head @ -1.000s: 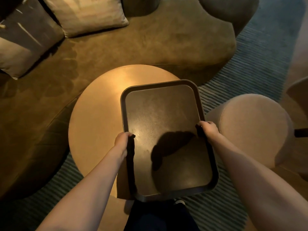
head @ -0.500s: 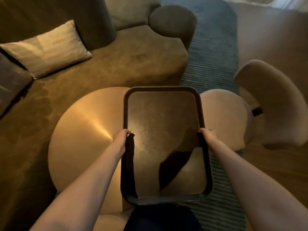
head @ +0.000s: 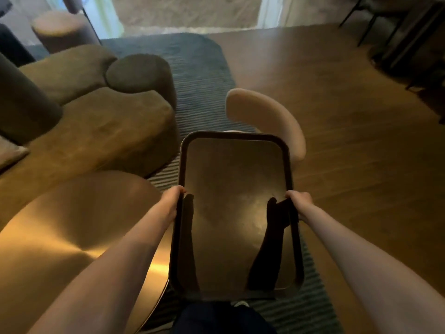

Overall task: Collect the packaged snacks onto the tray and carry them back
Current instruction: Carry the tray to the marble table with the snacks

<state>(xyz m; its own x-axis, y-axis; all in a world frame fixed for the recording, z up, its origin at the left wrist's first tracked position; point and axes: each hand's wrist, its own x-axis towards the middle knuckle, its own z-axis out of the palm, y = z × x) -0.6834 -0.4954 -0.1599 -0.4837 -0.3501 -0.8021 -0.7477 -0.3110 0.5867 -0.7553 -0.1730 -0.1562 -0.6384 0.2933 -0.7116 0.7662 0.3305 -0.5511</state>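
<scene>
A dark rectangular tray [head: 234, 179] is held out in front of me, level and with nothing on it. My left hand [head: 171, 201] grips its left rim and my right hand [head: 298, 201] grips its right rim, both about halfway along the long sides. Shadows of my arms fall across the tray's near half. No packaged snacks are in view.
A round golden table [head: 72, 227] lies at lower left, its edge under the tray's left side. A brown curved sofa [head: 96, 126] with a round end cushion [head: 139, 73] is beyond it. A beige chair [head: 267, 116] stands just past the tray. Striped rug, wooden floor [head: 349, 141] to the right.
My view has swung to the right and up: the table slid to the lower left, the tray now hangs over the rug and chair, and the wooden floor and a bright doorway came into sight.
</scene>
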